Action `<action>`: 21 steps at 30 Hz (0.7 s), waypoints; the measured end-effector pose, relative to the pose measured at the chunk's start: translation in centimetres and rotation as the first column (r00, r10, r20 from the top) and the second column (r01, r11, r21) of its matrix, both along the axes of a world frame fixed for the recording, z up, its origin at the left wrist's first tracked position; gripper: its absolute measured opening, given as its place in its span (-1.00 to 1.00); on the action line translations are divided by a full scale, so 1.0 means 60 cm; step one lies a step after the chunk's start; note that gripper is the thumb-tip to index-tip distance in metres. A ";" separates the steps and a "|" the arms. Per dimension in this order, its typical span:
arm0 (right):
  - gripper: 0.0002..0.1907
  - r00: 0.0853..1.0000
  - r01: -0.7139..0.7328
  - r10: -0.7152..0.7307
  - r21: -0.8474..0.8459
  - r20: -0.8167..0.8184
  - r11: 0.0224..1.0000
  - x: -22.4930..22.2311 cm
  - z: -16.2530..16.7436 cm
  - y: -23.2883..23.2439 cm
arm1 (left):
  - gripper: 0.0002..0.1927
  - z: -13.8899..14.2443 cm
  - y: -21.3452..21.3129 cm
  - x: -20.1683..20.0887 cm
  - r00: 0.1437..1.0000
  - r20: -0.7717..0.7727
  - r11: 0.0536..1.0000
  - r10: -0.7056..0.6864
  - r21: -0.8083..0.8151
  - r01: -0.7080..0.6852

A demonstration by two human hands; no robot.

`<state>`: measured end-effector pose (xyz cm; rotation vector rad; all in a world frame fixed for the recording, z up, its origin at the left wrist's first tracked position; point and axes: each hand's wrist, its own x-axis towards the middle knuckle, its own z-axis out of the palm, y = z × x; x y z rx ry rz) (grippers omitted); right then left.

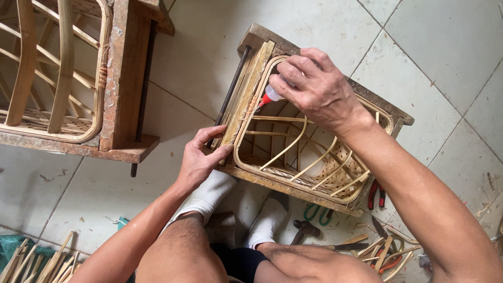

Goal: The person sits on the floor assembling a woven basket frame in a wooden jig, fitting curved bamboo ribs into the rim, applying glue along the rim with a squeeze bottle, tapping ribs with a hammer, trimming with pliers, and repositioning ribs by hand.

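Fingers of the right hand point(314, 86) pinch a glue bottle point(272, 95), tip on the basket rim point(250, 112).
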<state>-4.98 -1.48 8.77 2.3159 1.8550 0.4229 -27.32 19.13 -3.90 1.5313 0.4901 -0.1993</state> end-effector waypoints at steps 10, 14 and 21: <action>-0.82 0.996 -0.074 0.076 -0.026 0.050 0.997 0.004 0.001 0.014 | -0.47 0.008 0.002 0.002 1.000 0.000 1.000 -0.001 -0.015 0.001; -0.84 0.989 -0.039 0.044 -0.042 0.141 0.998 0.035 0.005 0.002 | -0.47 0.008 0.003 0.002 1.000 -0.013 1.000 -0.015 0.016 0.015; -0.85 0.997 0.015 -0.016 0.015 0.072 1.000 0.065 0.006 -0.019 | -0.47 0.001 0.002 0.003 0.999 0.021 0.997 -0.040 0.067 0.038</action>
